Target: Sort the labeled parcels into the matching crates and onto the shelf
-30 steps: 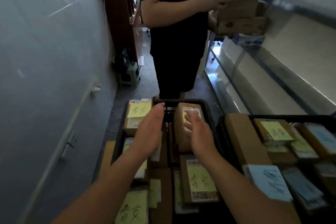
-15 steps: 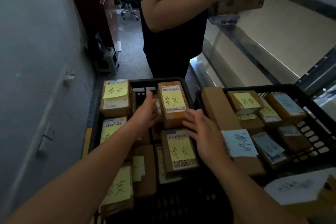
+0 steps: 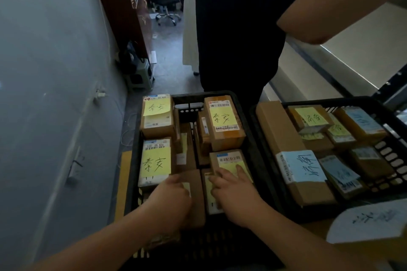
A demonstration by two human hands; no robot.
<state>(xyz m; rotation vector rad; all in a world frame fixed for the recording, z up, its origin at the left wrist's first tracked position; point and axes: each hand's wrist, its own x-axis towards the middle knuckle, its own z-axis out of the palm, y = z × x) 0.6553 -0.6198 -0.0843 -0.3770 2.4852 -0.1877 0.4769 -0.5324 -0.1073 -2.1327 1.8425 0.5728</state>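
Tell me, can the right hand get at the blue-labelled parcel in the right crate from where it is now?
Probably yes. The right hand rests on parcels in the left crate, and the blue-labelled parcel lies uncovered on top just across the crate walls; nothing stands between them.

Both bare forearms reach forward and down, nearly parallel. The left hand [image 3: 170, 199] is knuckles-up, fingers curled under — whether they grip anything cannot be told. The right hand [image 3: 234, 191] lies palm-down, fingers extended forward — slightly spread.
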